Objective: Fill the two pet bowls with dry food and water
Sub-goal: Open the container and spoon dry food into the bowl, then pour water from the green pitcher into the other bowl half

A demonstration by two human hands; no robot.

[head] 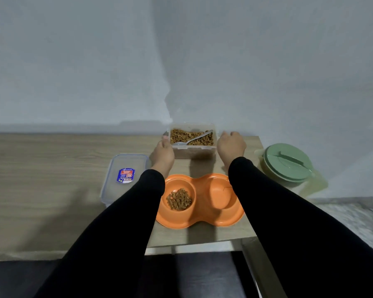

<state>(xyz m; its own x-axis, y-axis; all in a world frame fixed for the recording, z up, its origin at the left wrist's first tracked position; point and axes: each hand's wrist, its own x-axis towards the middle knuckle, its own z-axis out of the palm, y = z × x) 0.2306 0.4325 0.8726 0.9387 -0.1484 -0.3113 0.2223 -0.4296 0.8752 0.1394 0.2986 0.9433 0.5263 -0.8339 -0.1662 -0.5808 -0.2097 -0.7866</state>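
Observation:
An orange double pet bowl [202,203] sits near the table's front edge. Its left bowl holds dry food [179,198]; its right bowl [221,194] has nothing in it. Behind it stands a clear food container [193,150] full of kibble, with a metal spoon [194,139] lying in it. My left hand [163,154] grips the container's left side, thumb over the rim. My right hand [232,144] is close against the container's right side with curled fingers; whether it touches is unclear. A green lidded water jug [286,162] stands to the right.
The container's clear lid [125,179], with a blue label, lies flat on the wooden table [52,168] to the left of the bowl. A grey wall rises right behind the table. The table's right edge runs just past the jug.

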